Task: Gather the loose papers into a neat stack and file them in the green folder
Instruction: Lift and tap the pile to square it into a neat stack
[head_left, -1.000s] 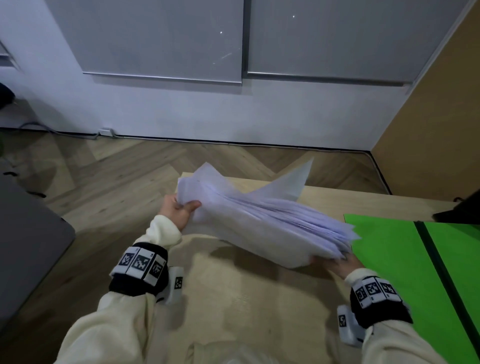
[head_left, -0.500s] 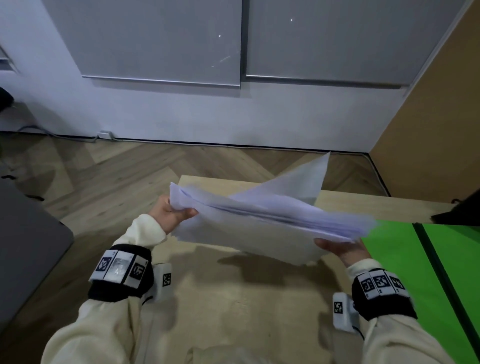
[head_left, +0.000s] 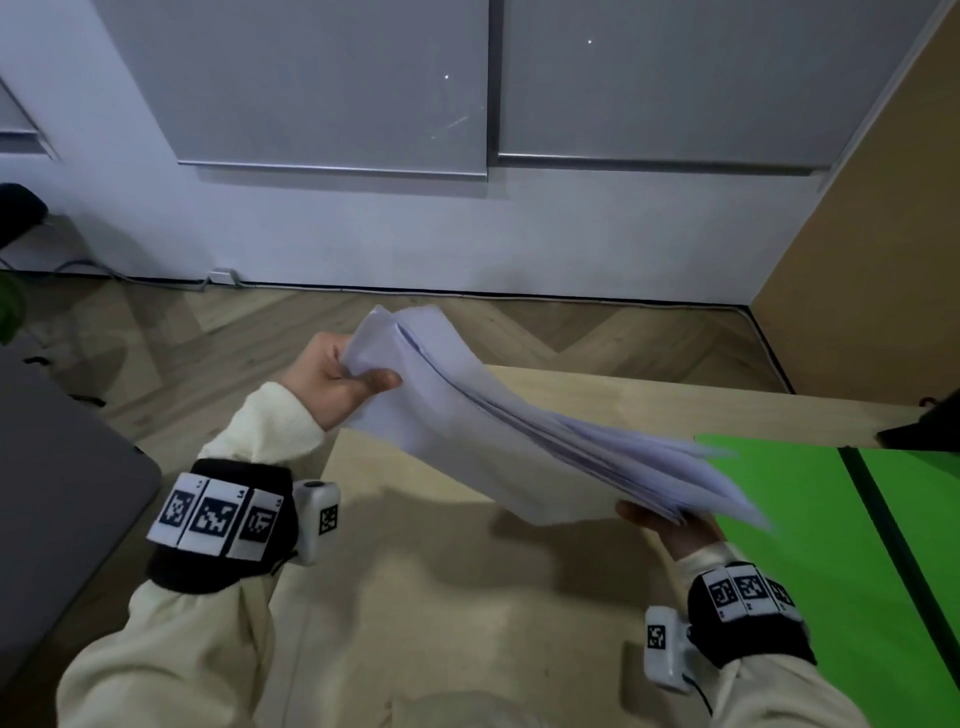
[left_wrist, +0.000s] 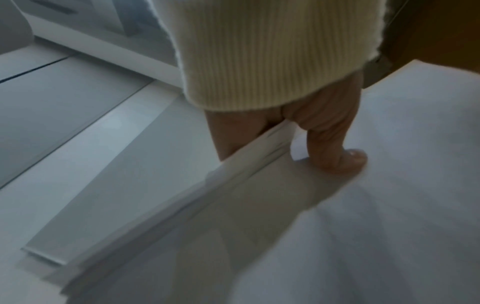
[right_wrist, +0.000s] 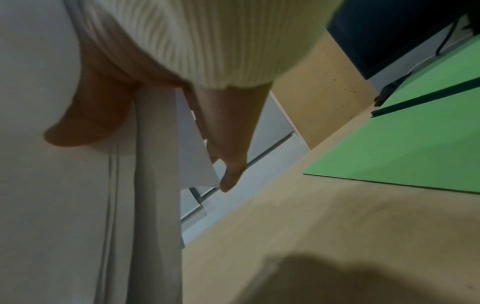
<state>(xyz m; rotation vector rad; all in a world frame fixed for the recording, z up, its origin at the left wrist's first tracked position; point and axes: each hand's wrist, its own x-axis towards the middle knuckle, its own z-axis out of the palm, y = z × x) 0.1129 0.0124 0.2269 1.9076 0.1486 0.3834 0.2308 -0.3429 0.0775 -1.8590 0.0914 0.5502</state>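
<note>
A thick stack of white papers (head_left: 519, 431) hangs in the air above the wooden table (head_left: 597, 400), tilted down to the right. My left hand (head_left: 337, 382) grips its upper left end, thumb on top of the papers (left_wrist: 389, 164). My right hand (head_left: 670, 525) holds the lower right end from below, thumb on one face and fingers on the other of the papers (right_wrist: 78, 205). The sheets fan out unevenly at that end. The open green folder (head_left: 831, 545) lies flat on the table at the right, a dark spine line down its middle, seen too as green folder (right_wrist: 402, 148).
A dark object (head_left: 924, 426) sits at the table's far right edge, beyond the folder. A grey surface (head_left: 57, 493) stands to the left of the table. Wooden floor (head_left: 208, 343) and a white wall lie beyond.
The stack has tilted: my left hand has lifted its end up and away, and the right end has dropped toward the folder. The raised loose sheet has settled into the stack.
</note>
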